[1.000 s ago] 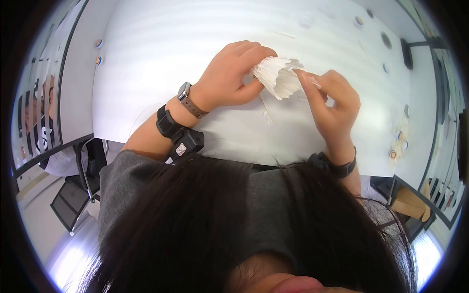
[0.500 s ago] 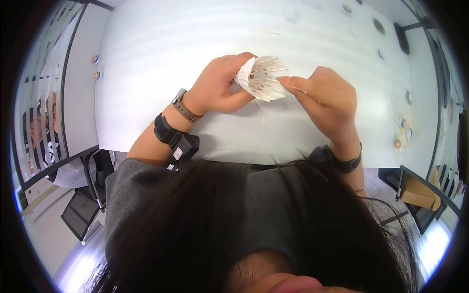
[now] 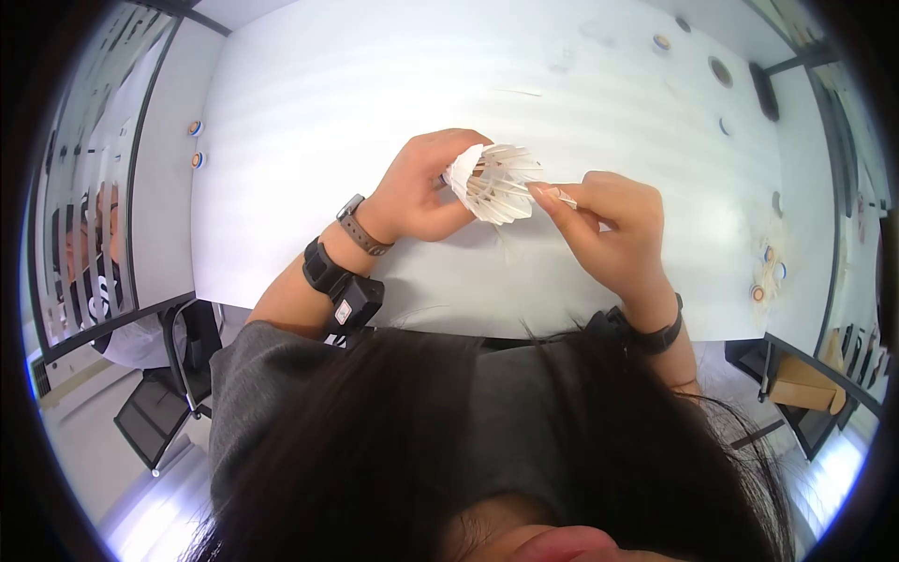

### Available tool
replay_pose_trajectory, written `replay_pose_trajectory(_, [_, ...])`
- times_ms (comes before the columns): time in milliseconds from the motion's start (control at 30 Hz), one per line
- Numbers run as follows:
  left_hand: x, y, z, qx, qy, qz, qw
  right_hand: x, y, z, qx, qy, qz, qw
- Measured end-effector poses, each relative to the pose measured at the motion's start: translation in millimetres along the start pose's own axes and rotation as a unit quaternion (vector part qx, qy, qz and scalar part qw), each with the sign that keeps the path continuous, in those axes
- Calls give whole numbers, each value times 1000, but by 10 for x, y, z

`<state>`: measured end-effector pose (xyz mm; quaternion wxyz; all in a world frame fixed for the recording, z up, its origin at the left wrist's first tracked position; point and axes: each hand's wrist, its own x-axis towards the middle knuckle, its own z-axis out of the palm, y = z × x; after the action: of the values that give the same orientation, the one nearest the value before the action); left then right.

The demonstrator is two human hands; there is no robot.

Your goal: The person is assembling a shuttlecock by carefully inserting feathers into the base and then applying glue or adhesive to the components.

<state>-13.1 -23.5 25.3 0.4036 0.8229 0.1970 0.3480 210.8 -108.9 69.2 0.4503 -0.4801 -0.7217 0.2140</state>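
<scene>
My left hand (image 3: pixel 423 187) grips a white feather shuttlecock (image 3: pixel 492 183) by its base, the feather skirt pointing right, a little above the white table (image 3: pixel 309 122). My right hand (image 3: pixel 604 229) pinches one feather (image 3: pixel 554 195) at the skirt's rim between thumb and forefinger. A loose white feather (image 3: pixel 508 245) lies on the table just below the shuttlecock. My left wrist wears a watch and a black band; the right wrist wears a black band.
Small round cork bases lie at the table's left edge (image 3: pixel 197 142), far right (image 3: pixel 662 41) and near right edge (image 3: pixel 766 272), beside a patch of feather scraps. A dark chair (image 3: pixel 159 393) stands lower left. My hair and grey shirt fill the bottom.
The shuttlecock has turned so its open skirt faces me and right. Both hands have shifted slightly down the view; my right fingers now pinch a single feather at the rim.
</scene>
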Motion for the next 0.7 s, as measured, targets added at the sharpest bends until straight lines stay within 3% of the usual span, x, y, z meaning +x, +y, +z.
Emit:
replay_pose_trajectory(233, [-2,17,20,66,29,43,997,-53,37,34,191,-19,213,958])
replay_pose_trajectory(333, [-1,-5,41,49,33,44,997,-55,72,58,235,-21,238,942])
replay_pose_trajectory(500, [-14,-27,31,42,1,42,998,-51,138,65,245,-16,225,943])
replay_pose_trajectory(600, [-18,-19,21,43,-13,50,998,-33,110,36,154,-61,180,970])
replay_pose_trajectory(700, [10,28,26,62,-6,44,997,-25,98,18,116,-32,156,980])
